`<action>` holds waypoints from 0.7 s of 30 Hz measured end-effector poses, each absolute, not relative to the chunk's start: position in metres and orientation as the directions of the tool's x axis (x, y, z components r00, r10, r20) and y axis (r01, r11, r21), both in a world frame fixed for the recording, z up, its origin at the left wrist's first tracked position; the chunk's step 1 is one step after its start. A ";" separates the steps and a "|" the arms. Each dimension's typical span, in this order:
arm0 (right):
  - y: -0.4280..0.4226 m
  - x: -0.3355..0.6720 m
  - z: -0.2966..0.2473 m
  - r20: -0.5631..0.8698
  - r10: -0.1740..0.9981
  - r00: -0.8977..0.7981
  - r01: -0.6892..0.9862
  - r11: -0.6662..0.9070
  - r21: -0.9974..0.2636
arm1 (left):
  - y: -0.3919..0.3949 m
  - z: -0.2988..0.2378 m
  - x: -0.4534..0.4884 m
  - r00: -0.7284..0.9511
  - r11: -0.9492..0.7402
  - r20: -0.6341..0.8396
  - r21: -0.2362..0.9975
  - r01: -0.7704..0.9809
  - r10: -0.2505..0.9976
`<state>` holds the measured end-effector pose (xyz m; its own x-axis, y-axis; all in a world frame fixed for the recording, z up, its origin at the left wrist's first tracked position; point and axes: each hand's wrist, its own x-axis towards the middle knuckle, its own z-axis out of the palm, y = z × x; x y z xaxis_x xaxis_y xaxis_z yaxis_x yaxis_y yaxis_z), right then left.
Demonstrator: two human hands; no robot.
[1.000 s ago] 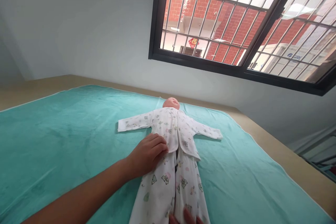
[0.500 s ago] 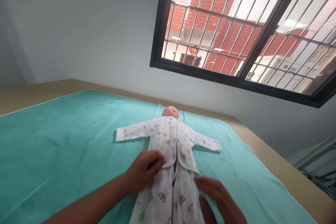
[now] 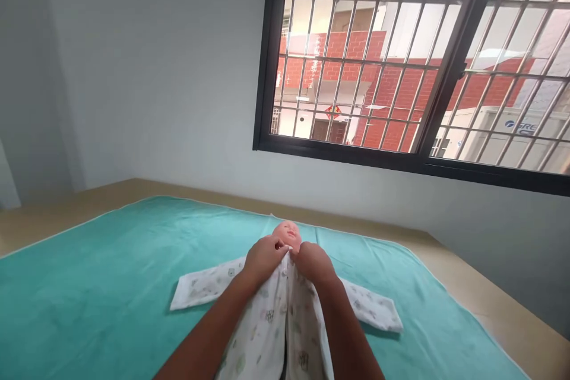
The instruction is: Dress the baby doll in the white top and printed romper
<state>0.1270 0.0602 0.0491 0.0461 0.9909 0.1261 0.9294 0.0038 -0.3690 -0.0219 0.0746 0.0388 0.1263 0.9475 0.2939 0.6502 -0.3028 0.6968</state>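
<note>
A baby doll (image 3: 287, 233) lies on its back on a turquoise cloth (image 3: 133, 285), its head toward the wall. It wears a white printed baby jacket (image 3: 267, 312), sleeves spread out to both sides, with a gap running down the front. At the neckline, my left hand (image 3: 263, 258) pinches the left front edge of the jacket just below the doll's chin. My right hand (image 3: 315, 262) is closed on the opposite edge, close beside the left. The fingertips nearly meet and partly hide the collar.
The cloth covers a tan tabletop (image 3: 463, 291) whose border shows around it. Behind stands a pale wall (image 3: 155, 83) with a dark-framed, barred window (image 3: 338, 151) at the upper right.
Both hands have moved up from the jacket's lower hem and trouser area to the collar and have closed on its edges. The camera view has tilted up and levelled.
</note>
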 end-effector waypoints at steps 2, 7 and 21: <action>0.065 0.132 0.047 0.146 0.989 0.037 0.905 0.029 -0.425 | 0.078 0.040 -0.019 0.150 -0.308 0.281 0.689 0.657 0.948; 0.076 0.124 0.044 0.223 0.973 0.059 0.771 0.098 -0.629 | 0.075 0.049 -0.024 0.200 -0.338 0.275 0.692 0.638 0.940; 0.082 0.127 0.016 0.077 0.995 0.057 0.207 0.064 -0.976 | 0.083 0.038 -0.032 0.265 -0.194 0.112 0.931 0.309 0.958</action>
<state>0.1271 0.0820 0.0160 0.0568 0.9954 0.0770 0.2074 0.0637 -0.9762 -0.0323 0.0827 0.0379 0.2651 0.9577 0.1117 0.3090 -0.1942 0.9310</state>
